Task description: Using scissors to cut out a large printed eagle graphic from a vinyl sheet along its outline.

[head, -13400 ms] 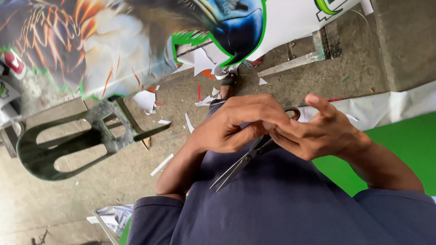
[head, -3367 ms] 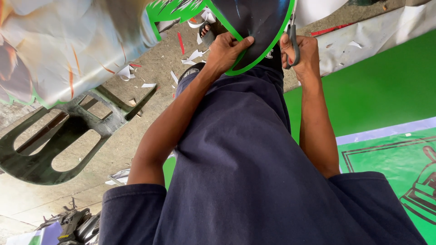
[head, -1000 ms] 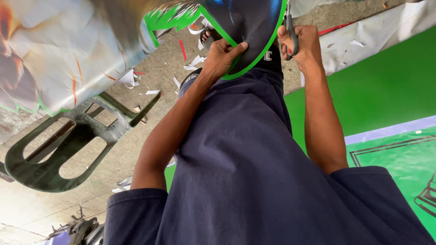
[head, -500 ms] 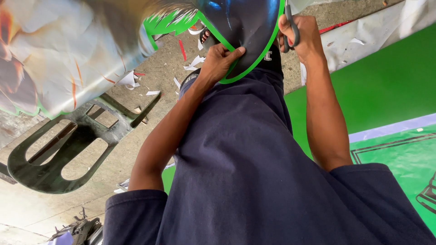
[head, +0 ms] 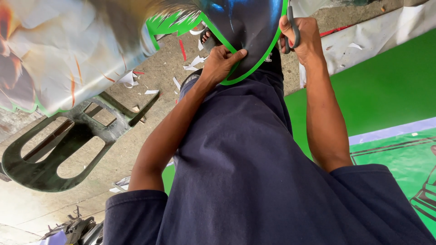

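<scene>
Two hands work at the top of the head view. Compared with half a second ago, the right hand (head: 305, 38), fingers closed through the scissors (head: 292, 27), has moved slightly lower along the green edge of the printed sheet (head: 247, 31); the left hand (head: 221, 63) still pinches it. Paper scraps (head: 195, 61) and a dark plastic chair (head: 68, 145) lie at left on the floor.
</scene>
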